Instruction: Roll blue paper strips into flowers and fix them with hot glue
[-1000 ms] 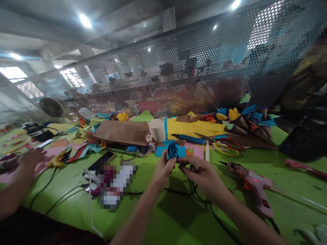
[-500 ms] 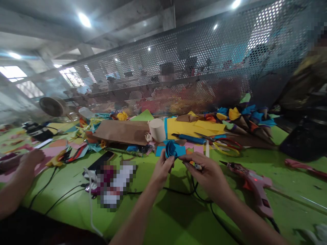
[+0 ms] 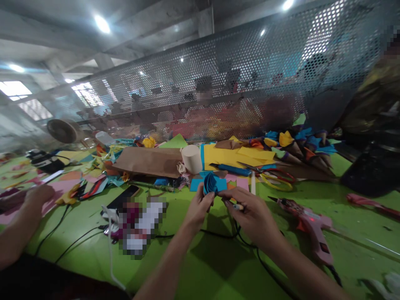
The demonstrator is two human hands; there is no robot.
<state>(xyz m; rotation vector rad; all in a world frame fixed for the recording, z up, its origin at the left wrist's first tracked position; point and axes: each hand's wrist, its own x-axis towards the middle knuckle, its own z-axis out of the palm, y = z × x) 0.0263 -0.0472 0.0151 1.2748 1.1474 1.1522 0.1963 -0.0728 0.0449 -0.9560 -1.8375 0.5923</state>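
Note:
My left hand (image 3: 200, 208) pinches a curled blue paper flower (image 3: 210, 183) from below, its rolled layers facing up. Close on its right is my right hand (image 3: 251, 212), thumb and fingers drawn together at the flower's lower edge. A slim pen-like stick (image 3: 238, 206) with a pale end pokes out from between the right fingers; the rest of it is hidden. Flat blue paper (image 3: 222, 184) lies just behind the flower. A pink glue gun (image 3: 315, 225), its red light on, rests on the table to the right of my right hand.
Scissors (image 3: 276, 180), a blue cutter (image 3: 233, 168), yellow paper (image 3: 237, 156), brown paper (image 3: 150, 161) and a pale roll (image 3: 191, 159) lie across the green table (image 3: 225, 271). Black cords run beneath my hands. Another person's arm (image 3: 21, 225) is at left; a perforated metal screen (image 3: 175, 96) stands behind.
Both hands stay at nearly the same spot with the blue flower. The right fingers and the stick have shifted slightly, and the flower has turned a little.

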